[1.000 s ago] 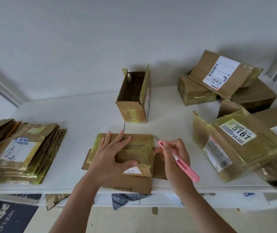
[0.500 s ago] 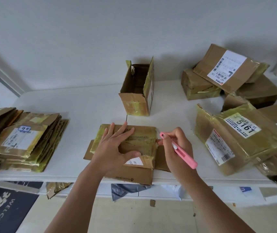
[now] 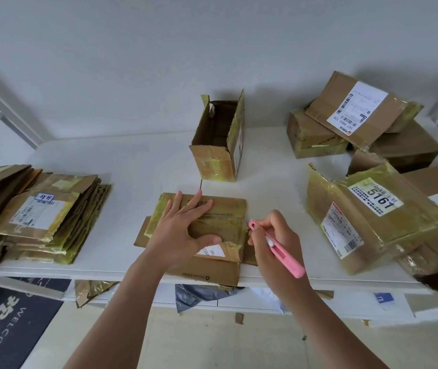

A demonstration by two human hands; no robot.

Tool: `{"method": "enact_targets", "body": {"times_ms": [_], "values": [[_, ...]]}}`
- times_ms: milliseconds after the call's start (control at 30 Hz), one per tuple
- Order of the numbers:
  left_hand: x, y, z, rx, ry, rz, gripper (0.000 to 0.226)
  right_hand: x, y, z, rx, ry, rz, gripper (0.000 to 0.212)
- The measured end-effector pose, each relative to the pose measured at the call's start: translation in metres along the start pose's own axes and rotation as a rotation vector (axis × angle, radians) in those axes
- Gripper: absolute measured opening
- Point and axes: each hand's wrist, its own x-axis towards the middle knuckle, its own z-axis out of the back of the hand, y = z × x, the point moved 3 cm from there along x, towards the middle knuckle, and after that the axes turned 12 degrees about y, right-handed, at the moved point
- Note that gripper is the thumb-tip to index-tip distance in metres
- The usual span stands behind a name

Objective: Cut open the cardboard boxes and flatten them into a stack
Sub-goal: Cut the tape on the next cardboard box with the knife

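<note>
R hand point(image 3: 273, 241) grips pink cutter point(image 3: 279, 250), tip up-left at box point(image 3: 223, 222); L hand point(image 3: 183, 230) flat on it.

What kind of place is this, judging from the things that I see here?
Probably a home or small office corner used for breaking down delivery parcels. A white table against a plain wall holds used shipping boxes with labels, a stack of flattened cardboard, and a welcome mat lies on the floor.
</note>
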Motion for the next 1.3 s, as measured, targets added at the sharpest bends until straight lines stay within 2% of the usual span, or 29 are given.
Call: {"method": "enact_targets", "body": {"times_ms": [100,267,400,467,533,633,700,767,867,933,967,1000,1100,1167,1233,1300], "values": [[-0.001,-0.001,0.001,-0.003,0.011,0.015,0.1,-0.005,0.004,-0.003,0.002,0.0,0.013,0.018],[0.0,0.0,0.0,-0.011,0.002,0.014,0.107,-0.019,0.005,-0.004,0.063,0.009,-0.004,0.02],[0.0,0.0,0.001,-0.001,0.008,0.022,0.099,-0.023,0.009,-0.001,0.078,0.088,-0.01,0.024],[0.0,0.0,0.002,0.015,-0.004,0.02,0.102,-0.021,0.008,0.006,0.108,0.11,-0.025,0.019],[0.0,0.001,0.001,0.023,-0.021,0.014,0.109,-0.014,0.001,0.02,0.067,0.054,0.006,0.013],[-0.002,0.003,0.001,-0.016,-0.054,0.028,0.104,0.009,-0.023,0.043,-0.305,0.046,0.106,0.008],[-0.002,0.0,0.002,-0.012,-0.084,0.053,0.097,0.025,-0.05,0.047,-0.642,0.165,0.124,0.007],[0.0,-0.004,0.0,0.069,-0.133,0.062,0.093,0.039,-0.075,0.046,-0.849,0.281,0.115,0.007],[0.003,-0.004,-0.003,0.151,-0.167,0.047,0.087,0.053,-0.084,0.048,-1.039,0.439,0.095,0.033],[0.0,0.003,0.0,0.132,-0.159,0.009,0.087,0.059,-0.084,0.05,-1.158,0.546,-0.025,0.047],[-0.002,0.006,0.002,0.112,-0.152,-0.016,0.088,0.061,-0.084,0.049,-1.153,0.581,-0.097,0.063],[-0.003,0.008,0.004,0.094,-0.142,-0.041,0.09,0.062,-0.08,0.046,-1.056,0.555,-0.121,0.068],[-0.003,0.01,0.01,0.074,-0.076,-0.087,0.09,0.068,-0.04,0.02,-0.601,0.431,-0.007,0.049],[-0.003,0.013,0.015,0.03,-0.017,-0.082,0.095,0.07,-0.014,-0.005,-0.333,0.521,-0.009,0.04],[-0.008,0.021,0.024,-0.026,0.01,-0.013,0.1,0.066,0.0,-0.027,-0.265,0.603,-0.04,0.042],[-0.018,0.032,0.034,-0.12,-0.03,0.12,0.105,0.057,0.004,-0.039,-0.272,0.561,-0.041,0.044]]}}
